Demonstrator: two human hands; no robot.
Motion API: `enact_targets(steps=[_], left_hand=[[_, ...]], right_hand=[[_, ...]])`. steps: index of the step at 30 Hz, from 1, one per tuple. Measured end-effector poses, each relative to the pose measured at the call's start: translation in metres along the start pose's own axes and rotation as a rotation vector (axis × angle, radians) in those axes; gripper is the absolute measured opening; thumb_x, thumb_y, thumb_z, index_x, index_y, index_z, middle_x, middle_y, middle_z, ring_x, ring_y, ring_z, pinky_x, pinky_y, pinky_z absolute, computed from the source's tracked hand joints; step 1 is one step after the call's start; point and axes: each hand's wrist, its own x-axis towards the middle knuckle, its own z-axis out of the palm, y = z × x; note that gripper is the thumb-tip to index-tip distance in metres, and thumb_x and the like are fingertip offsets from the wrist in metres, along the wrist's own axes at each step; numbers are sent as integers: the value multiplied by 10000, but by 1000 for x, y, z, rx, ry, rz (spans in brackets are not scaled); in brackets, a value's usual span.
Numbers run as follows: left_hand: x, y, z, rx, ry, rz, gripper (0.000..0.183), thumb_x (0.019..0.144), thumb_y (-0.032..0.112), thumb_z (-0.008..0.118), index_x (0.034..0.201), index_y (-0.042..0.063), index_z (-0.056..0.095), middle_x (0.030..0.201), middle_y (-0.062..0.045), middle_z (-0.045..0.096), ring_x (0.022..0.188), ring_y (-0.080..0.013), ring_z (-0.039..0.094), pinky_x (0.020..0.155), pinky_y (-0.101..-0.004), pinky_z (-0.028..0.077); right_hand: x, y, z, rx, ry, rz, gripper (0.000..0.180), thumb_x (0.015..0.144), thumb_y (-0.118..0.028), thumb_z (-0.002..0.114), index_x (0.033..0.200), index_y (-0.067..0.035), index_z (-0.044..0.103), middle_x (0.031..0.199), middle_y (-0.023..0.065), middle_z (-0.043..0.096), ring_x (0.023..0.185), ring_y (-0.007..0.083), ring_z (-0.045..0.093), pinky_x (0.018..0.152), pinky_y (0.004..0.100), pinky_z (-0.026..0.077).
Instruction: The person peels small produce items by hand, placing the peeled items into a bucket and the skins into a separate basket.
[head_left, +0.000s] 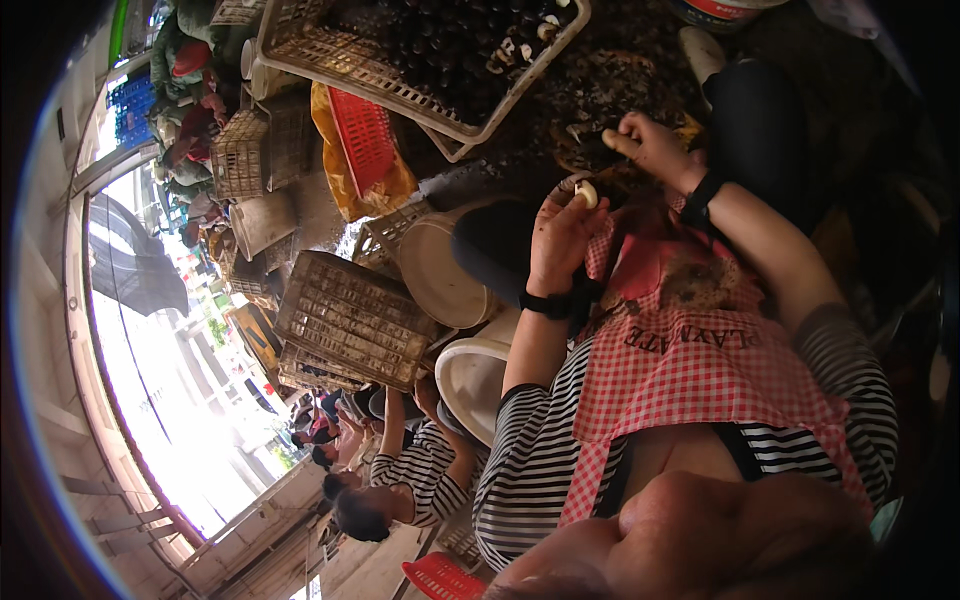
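Note:
My left hand (564, 234) holds a small cream-coloured peeled piece of produce (586, 194) between thumb and fingertips; dark specks mark its skin. To the right and slightly farther up is my right hand (654, 150), its fingers partly curled, with a tan covering or object at one fingertip; whether it grips anything cannot be told. The two hands are apart. Beyond them, a pale plastic crate (480, 135) contains many dark round pieces (442, 52) and some whitish peeled ones (547, 31). Dark scraps (600, 97) lie beside the crate. A stained red checked apron (675, 367) covers my front.
On the left are a dirty slatted crate (352, 319), a round pale bucket (442, 270), a white tub (469, 375) and a red basket (361, 139) in yellow sacking. A co-worker in a striped shirt (420, 465) sits at lower left, hands near the slatted crate.

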Motion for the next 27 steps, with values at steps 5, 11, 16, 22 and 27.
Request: enact_targets(steps=[5, 11, 16, 22, 27], left_hand=[[1, 0, 19, 252, 228, 169, 367, 956, 2, 562, 1321, -5, 520, 1132, -99, 658, 993, -200, 661, 895, -333, 567], [-2, -1, 18, 709, 232, 232, 372, 903, -24, 633, 1263, -35, 538, 1025, -84, 679, 894, -135, 660, 791, -249, 539], [-6, 2, 24, 790, 221, 178, 354, 901, -9, 642, 1241, -26, 548, 997, -76, 680, 868, -119, 655, 750, -236, 529], [-10, 5, 38, 480, 252, 156, 323, 930, 0, 616, 1248, -7, 558, 1081, -75, 654, 949, -137, 660, 793, -248, 555], [-5, -1, 29, 326, 179, 154, 313, 917, 3, 628, 1224, -4, 568, 1050, -65, 659, 936, -134, 660, 806, -249, 556]], right_hand=[[-6, -6, 5, 142, -7, -69, 460, 933, -530, 643, 913, -74, 584, 686, 9, 489, 627, 120, 454, 599, 311, 425], [-16, -42, -5, -69, 74, -458, 464, 909, -524, 661, 1055, -90, 587, 832, 100, 612, 776, 250, 626, 713, 364, 504], [-24, -43, 4, -88, -22, -283, 547, 885, -564, 669, 1097, -66, 594, 878, 107, 643, 836, 253, 653, 749, 362, 520], [-5, -8, -11, 32, 67, -118, 444, 929, -486, 667, 1076, -74, 588, 816, 72, 610, 699, 183, 560, 709, 325, 490], [-31, -57, 13, 140, -146, -330, 441, 926, -490, 666, 1072, -81, 591, 883, 73, 632, 844, 214, 608, 759, 337, 497]])
